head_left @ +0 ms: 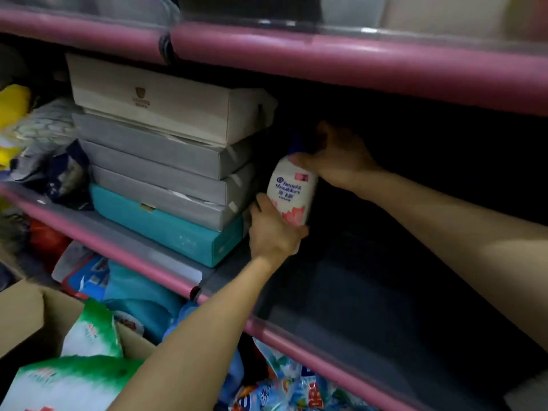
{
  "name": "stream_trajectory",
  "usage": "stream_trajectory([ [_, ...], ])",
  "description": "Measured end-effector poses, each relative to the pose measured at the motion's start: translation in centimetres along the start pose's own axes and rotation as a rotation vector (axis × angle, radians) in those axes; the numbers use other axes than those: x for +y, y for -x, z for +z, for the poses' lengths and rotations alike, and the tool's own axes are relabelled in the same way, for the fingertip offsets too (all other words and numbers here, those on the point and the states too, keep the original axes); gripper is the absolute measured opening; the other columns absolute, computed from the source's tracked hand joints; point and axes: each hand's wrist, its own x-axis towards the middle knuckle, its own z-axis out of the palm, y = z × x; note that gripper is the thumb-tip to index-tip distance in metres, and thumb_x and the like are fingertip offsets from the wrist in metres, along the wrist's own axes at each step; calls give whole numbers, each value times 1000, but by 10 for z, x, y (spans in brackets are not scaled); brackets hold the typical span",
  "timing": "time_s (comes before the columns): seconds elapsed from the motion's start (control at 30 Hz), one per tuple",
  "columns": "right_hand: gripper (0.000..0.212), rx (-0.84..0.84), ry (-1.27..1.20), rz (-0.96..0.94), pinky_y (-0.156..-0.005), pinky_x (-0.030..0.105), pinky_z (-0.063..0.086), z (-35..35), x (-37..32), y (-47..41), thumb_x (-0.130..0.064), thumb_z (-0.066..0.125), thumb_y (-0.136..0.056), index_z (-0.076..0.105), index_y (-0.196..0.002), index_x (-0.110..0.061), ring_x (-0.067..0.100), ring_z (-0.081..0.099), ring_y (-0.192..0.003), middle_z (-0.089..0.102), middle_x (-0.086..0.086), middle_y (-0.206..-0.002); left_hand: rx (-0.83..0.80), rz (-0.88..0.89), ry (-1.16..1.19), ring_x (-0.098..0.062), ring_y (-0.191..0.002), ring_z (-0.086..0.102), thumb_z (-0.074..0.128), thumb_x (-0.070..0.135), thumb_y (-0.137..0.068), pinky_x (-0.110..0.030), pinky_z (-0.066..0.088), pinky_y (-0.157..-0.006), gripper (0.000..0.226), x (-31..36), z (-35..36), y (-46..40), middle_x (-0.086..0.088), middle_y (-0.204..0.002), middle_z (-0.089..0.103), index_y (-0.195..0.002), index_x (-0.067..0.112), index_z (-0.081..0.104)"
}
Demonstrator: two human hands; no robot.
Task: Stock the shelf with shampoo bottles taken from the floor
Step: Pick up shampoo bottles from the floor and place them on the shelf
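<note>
On pink-edged shelf (124, 247) | both hands grip shampoo bottle (289, 194) | beside stacked boxes (166, 161)

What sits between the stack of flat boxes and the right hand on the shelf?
The white shampoo bottle, held at its base by the left hand and at its top by the right hand, head view.

One white shampoo bottle (291, 193) counted, two hands seen, the left hand (274, 232) and the right hand (338, 161), five flat boxes (166, 161) stacked, four grey or beige, one teal box (166, 225) lowest, one cardboard carton (26, 315), two green-and-white bags (92, 330) counted.
</note>
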Motion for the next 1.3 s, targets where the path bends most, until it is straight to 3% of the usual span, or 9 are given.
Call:
stream_trajectory([
  [0.13, 56, 20, 18, -19, -68, 15, 29, 3, 12, -15, -39, 67, -84, 49, -129, -12, 24, 53, -118, 55, 8, -132, -14, 2, 20, -26, -106, 51, 88, 27, -52, -33, 46, -79, 86, -2, 16, -17, -10, -121, 45, -119, 10, 36],
  [0.27, 57, 32, -9, -25, -77, 19, 34, 6, 21, -24, -38, 68, -83, 48, -131, -14, 23, 51, -121, 53, 7, -133, -32, -23, -21, -26, -113, 49, 89, 30, -50, -34, 44, -85, 100, -2, 24, -29, -9, -127, 43, -131, 10, 32],
  [0.5, 60, 34, 0, -31, -89, 24, 38, 9, 26, -31, -39, 65, -85, 44, -134, -14, 24, 47, -126, 49, 8, -137, -32, -25, -43, -28, -116, 47, 88, 32, -51, -36, 44, -89, 104, -4, 30, -38, -11, -132, 42, -135, 9, 30],
  [0.73, 69, 20, 39, -30, -98, 28, 39, 11, 26, -37, -42, 63, -86, 35, -142, -14, 24, 44, -130, 44, 8, -142, -15, -21, -59, -29, -116, 47, 87, 31, -53, -36, 43, -89, 100, -4, 31, -42, -12, -133, 41, -133, 9, 31],
  [0.97, 65, 25, 20, -38, -99, 30, 41, 10, 25, -37, -41, 64, -85, 39, -139, -14, 23, 46, -129, 46, 7, -141, -25, -20, -53, -27, -110, 49, 87, 29, -52, -30, 39, -77, 89, -6, 30, -43, -10, -126, 44, -122, 13, 35],
  [1.1, 65, 35, 8, -53, -97, 25, 39, 11, 26, -36, -40, 64, -86, 39, -140, -13, 22, 45, -129, 46, 6, -141, -16, -14, -54, -27, -111, 48, 87, 29, -53, -30, 40, -78, 88, -7, 30, -41, -10, -126, 44, -122, 13, 35],
  [1.3, 67, 32, 30, -52, -103, 27, 39, 11, 23, -37, -39, 63, -88, 35, -142, -12, 23, 41, -133, 42, 7, -145, -20, -12, -60, -27, -112, 49, 86, 28, -54, -33, 45, -82, 87, -4, 27, -40, -11, -127, 44, -122, 12, 35],
])
